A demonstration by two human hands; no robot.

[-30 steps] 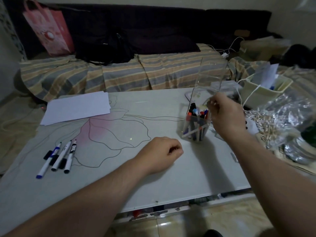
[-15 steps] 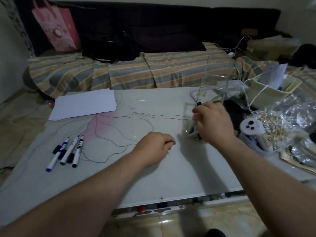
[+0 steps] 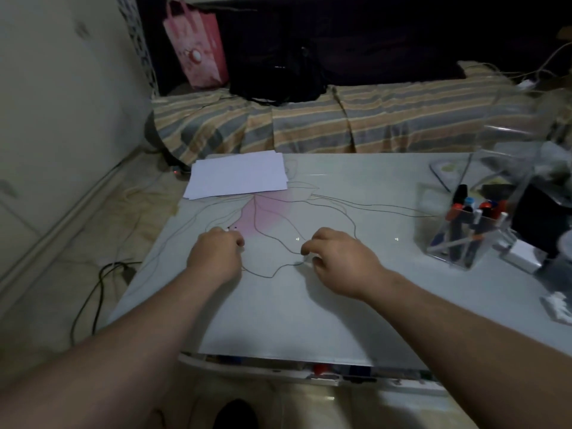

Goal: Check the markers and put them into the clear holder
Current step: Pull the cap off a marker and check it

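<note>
Our left hand (image 3: pixel 216 252) curls over the markers (image 3: pixel 231 229) near the bench's left edge, likely gathering them; right hand (image 3: pixel 334 258) loosely curled, apparently empty. The clear holder (image 3: pixel 464 233) waits at the right edge.

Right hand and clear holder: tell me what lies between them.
Head view: only bare tabletop with drawn lines between the right hand and clear holder.

**Both hands on the table**

My left hand (image 3: pixel 216 253) curls over the markers (image 3: pixel 231 229), only their tips showing at its 12 o'clock. My right hand (image 3: pixel 339 258) pinches something small and blurred. The clear holder (image 3: pixel 464 233), full of markers, stands at 3 o'clock.
</note>
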